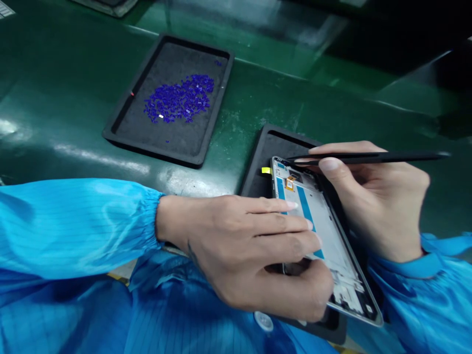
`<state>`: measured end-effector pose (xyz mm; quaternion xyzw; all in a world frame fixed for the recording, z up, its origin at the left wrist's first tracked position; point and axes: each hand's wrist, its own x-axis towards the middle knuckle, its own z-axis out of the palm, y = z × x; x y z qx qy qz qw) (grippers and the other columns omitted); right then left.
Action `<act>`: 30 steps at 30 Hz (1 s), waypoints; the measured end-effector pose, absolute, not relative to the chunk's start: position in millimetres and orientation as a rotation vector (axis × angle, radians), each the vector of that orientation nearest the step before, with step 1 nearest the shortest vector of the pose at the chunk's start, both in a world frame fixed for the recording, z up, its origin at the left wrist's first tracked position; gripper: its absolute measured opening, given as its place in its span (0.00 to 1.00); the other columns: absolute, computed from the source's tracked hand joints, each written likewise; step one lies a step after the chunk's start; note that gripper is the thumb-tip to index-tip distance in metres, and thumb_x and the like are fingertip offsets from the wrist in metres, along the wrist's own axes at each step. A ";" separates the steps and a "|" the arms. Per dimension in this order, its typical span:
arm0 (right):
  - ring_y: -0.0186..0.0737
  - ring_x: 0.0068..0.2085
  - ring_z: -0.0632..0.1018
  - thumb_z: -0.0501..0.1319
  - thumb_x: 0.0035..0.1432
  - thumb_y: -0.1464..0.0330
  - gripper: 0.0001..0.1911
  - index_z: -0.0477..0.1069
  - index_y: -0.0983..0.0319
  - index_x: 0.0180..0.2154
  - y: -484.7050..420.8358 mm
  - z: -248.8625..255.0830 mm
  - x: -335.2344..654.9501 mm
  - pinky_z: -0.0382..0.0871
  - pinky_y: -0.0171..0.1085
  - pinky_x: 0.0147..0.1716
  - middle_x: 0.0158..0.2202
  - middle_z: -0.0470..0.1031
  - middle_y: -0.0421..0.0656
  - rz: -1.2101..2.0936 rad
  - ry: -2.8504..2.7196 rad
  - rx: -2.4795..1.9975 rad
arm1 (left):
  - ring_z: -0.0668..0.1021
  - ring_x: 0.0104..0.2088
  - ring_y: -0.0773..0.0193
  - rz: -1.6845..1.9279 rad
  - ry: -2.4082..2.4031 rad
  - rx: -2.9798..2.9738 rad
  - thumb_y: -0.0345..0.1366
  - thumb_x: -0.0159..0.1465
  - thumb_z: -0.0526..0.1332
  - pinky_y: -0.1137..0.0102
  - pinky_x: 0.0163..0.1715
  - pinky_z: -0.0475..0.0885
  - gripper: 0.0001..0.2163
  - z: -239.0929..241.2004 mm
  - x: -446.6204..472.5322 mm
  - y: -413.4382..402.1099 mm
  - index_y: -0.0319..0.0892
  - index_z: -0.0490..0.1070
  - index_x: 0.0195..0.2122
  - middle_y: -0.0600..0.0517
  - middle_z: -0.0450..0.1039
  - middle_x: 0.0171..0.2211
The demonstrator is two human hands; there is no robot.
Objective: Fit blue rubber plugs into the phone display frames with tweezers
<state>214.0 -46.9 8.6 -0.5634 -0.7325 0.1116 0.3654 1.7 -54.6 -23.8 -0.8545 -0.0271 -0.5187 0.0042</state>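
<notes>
A phone frame [330,236] with a silver inner plate and blue strips lies slanted over a black tray [256,179]. Across its left side lies my left hand [254,250], fingers stretched over the plate and thumb bent by the lower edge, holding the frame. My right hand [383,201] is closed around black tweezers [391,157]. Their tips are at the frame's upper end, close to a corner; whether they pinch anything is too small to tell. An orange flex cable [290,184] shows on the plate, and a yellow tab [266,170] sticks out at the left edge.
Another black tray [129,130] stands at the upper left, with a heap of tiny blue-purple pieces [180,98] in it. Both trays are on a shiny green work surface [66,93]. Part of a dark object [110,6] shows at the top edge.
</notes>
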 end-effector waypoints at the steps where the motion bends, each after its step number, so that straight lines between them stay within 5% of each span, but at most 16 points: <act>1: 0.32 0.37 0.81 0.61 0.66 0.68 0.07 0.79 0.56 0.39 -47.2 9.0 213.4 0.75 0.30 0.34 0.39 0.81 0.36 0.289 -1.882 -1.449 | 0.82 0.45 0.58 -1.612 -0.067 -2.685 0.45 0.69 0.58 0.64 0.52 0.80 0.15 -23.9 1.4 -53.9 0.41 0.80 0.37 0.45 0.80 0.40; 10: 0.32 0.36 0.82 0.63 0.65 0.67 0.06 0.80 0.56 0.38 -44.4 5.4 221.6 0.77 0.30 0.36 0.40 0.81 0.36 0.346 -1.778 -1.414 | 0.83 0.43 0.60 -1.224 0.150 -2.849 0.38 0.72 0.53 0.67 0.47 0.82 0.14 -2.5 -6.9 -42.0 0.41 0.79 0.43 0.46 0.82 0.41; 21: 0.39 0.36 0.83 0.64 0.64 0.64 0.07 0.79 0.60 0.40 -45.0 2.7 226.6 0.80 0.37 0.39 0.37 0.81 0.40 0.432 -1.648 -1.461 | 0.82 0.44 0.61 -1.002 0.102 -3.087 0.34 0.70 0.56 0.68 0.48 0.79 0.11 -14.0 -6.0 -48.3 0.36 0.77 0.40 0.44 0.80 0.43; 30: 0.40 0.37 0.83 0.65 0.62 0.62 0.06 0.78 0.56 0.39 -34.8 -2.6 228.1 0.82 0.37 0.36 0.34 0.80 0.38 0.507 -1.421 -1.217 | 0.74 0.29 0.68 -0.916 0.268 -3.006 0.46 0.71 0.55 0.71 0.25 0.67 0.16 1.9 -11.5 -52.8 0.40 0.73 0.35 0.52 0.72 0.28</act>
